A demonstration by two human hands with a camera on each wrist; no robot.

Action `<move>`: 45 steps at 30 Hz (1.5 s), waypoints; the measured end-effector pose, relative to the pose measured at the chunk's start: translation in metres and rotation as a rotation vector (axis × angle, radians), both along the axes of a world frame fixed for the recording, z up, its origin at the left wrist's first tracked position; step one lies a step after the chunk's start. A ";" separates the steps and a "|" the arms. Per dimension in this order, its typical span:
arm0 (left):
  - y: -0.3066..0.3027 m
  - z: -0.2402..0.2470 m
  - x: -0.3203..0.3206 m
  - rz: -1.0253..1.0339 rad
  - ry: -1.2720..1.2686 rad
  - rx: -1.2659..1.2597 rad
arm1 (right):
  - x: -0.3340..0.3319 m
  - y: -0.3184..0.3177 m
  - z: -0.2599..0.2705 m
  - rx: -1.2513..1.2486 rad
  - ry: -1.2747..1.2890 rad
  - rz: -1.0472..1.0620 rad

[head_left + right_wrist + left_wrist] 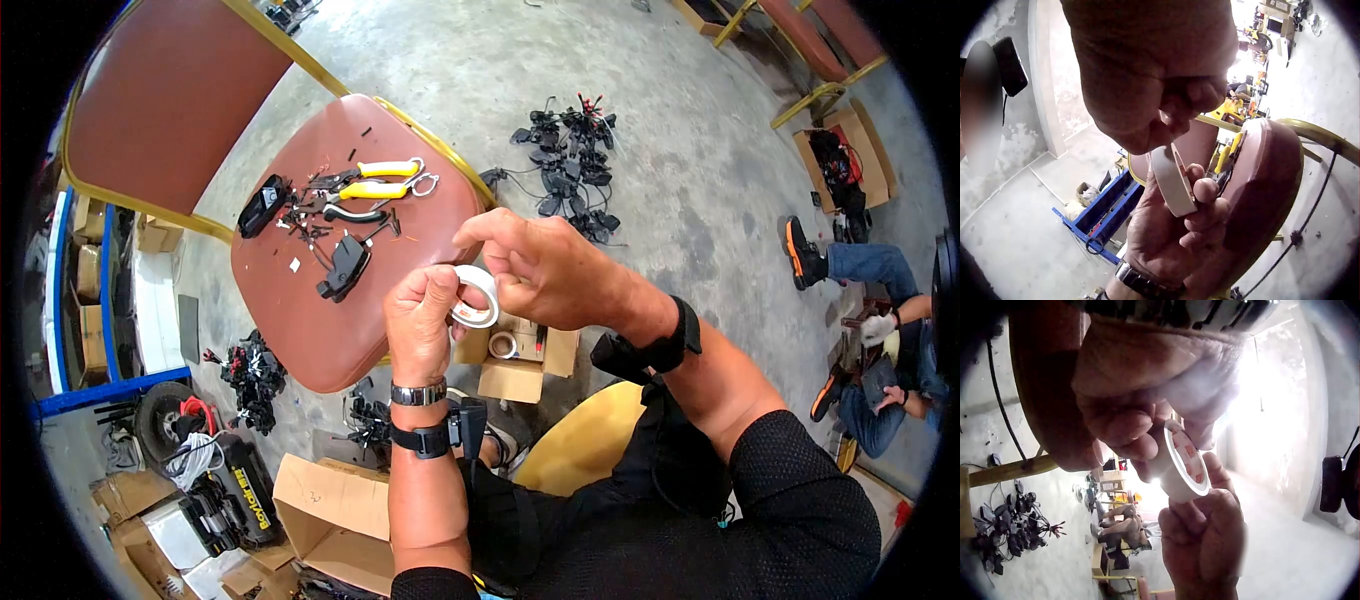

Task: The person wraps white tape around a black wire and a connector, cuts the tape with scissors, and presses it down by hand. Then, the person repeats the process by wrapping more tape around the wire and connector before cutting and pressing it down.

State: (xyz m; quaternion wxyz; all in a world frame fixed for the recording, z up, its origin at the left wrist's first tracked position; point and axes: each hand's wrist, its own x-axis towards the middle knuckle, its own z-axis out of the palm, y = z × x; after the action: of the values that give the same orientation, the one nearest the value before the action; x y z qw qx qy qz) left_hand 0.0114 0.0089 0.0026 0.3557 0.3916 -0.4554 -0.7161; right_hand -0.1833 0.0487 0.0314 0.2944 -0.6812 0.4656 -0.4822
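Note:
My left hand [418,318] grips a roll of white tape [483,318] by its near side, thumb on top and fingers round the edge. In the left wrist view, reddish print shows inside the core of the tape roll [1188,459]. My right hand [545,265] is at the roll's other side, its fingers bent. In the right wrist view, the fingertips of my right hand [1154,81] pinch at the top edge of the tape roll [1172,181], partly hidden by the hand. Both hands are held beside the brown chair seat [330,150].
Yellow-handled pliers [385,180], a black device [347,268], another black case [264,206] and small scraps lie on the seat. An opened carton [510,385] with another tape roll [503,345] stands below. Black cabled parts [570,165] lie on the floor. Another person [880,350] sits at right.

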 end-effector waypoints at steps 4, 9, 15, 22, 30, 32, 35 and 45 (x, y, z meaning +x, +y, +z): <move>0.000 -0.003 0.000 0.003 0.018 -0.014 | 0.000 0.000 0.001 0.016 -0.009 -0.007; 0.000 -0.003 -0.001 0.003 0.026 -0.025 | -0.002 0.003 0.008 0.074 -0.016 -0.021; -0.002 -0.003 -0.001 0.017 0.038 -0.030 | -0.003 0.003 0.010 0.063 -0.016 -0.013; -0.002 -0.002 -0.002 0.043 0.012 -0.048 | -0.006 0.002 0.001 0.131 -0.120 -0.007; -0.003 0.000 -0.002 0.043 0.003 -0.053 | -0.015 -0.004 0.000 0.035 -0.019 0.043; -0.003 -0.001 -0.001 0.029 0.002 -0.057 | -0.013 -0.003 0.003 0.066 -0.028 0.038; -0.002 0.000 0.000 0.030 0.013 -0.042 | -0.013 -0.003 0.001 0.060 -0.034 0.044; -0.003 -0.002 0.001 -0.015 0.070 -0.036 | -0.010 -0.002 -0.003 -0.012 -0.015 -0.013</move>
State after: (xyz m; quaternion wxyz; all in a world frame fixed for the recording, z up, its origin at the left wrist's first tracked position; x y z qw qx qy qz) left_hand 0.0122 0.0055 0.0002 0.3731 0.3560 -0.4586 -0.7237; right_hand -0.1935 0.0466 0.0286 0.2907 -0.6763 0.4650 -0.4918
